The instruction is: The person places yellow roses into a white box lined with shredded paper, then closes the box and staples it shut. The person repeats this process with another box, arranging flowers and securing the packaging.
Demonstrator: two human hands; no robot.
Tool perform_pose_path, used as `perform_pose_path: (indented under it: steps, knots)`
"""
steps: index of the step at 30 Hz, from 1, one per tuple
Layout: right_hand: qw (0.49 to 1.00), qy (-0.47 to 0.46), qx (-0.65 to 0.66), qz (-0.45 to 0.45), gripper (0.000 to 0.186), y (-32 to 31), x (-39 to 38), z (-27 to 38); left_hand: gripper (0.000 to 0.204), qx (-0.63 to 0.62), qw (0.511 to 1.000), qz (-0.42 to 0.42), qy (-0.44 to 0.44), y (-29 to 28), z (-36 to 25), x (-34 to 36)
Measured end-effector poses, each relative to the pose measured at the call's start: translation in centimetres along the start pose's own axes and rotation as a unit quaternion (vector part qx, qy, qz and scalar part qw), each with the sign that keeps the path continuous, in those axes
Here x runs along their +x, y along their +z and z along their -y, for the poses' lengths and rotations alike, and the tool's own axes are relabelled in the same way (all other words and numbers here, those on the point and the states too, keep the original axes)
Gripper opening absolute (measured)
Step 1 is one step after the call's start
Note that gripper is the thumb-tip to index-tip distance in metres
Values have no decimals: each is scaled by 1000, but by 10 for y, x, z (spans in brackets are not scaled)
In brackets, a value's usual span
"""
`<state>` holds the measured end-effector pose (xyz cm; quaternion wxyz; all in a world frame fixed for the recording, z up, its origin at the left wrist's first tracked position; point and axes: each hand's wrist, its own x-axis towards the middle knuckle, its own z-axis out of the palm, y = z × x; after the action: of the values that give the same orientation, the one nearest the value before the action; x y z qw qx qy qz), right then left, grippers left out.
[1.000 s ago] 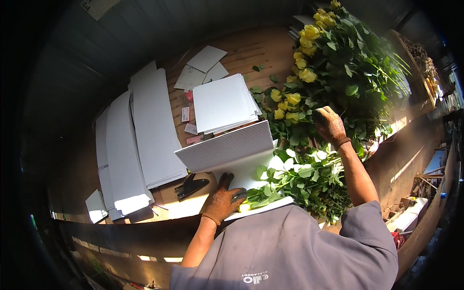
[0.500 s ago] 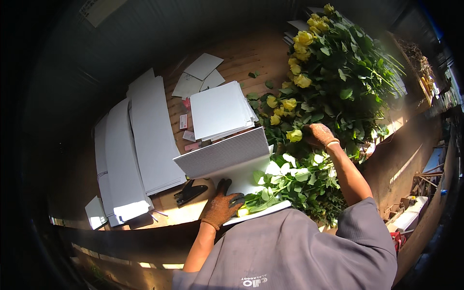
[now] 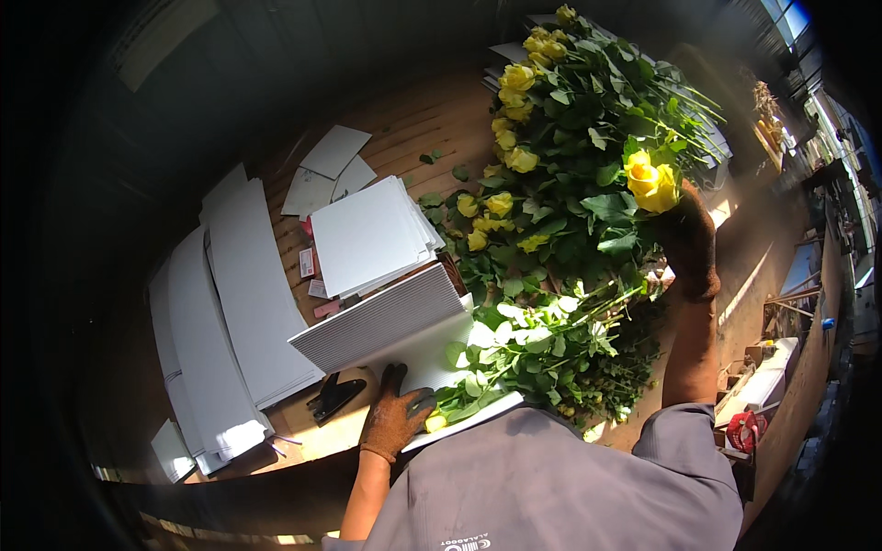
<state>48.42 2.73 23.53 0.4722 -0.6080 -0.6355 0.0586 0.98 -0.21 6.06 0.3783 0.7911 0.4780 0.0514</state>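
My right hand (image 3: pixel 691 241), in a brown-orange work glove, is raised at the right, closed round yellow roses (image 3: pixel 652 184) whose blooms show above it. Their stems are mostly hidden by the hand and the leaves behind. My left hand (image 3: pixel 393 421), in a matching glove with dark fingertips, lies with fingers stretched out on a folded white corrugated sheet (image 3: pixel 377 319). One panel of this sheet stands up, its ridged side facing me. Beside the left fingertips, a yellow rose (image 3: pixel 435 422) and leafy stems (image 3: pixel 524 344) rest on the sheet.
A large pile of yellow roses (image 3: pixel 579 119) covers the table's far right. Behind the folded sheet is a stack of white cards (image 3: pixel 367 234); long white cardboard pieces (image 3: pixel 262 303) lie at the left. A black stapler (image 3: pixel 336 397) sits near my left hand.
My right hand has lifted yellow roses up and rightward, away from the pile. The left hand stays on the sheet. The whole view has shifted somewhat.
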Motion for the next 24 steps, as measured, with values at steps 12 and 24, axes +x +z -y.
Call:
perform_pose_path:
  steps: [12,24]
  knots:
    - [915,-177,-353,-81,43,-32,40,87,35,-21,1000,5,-4,2,2,2]
    - [870,-120,17,477,22,180,-77,107,60,-46,997,23,-53,0,4,1]
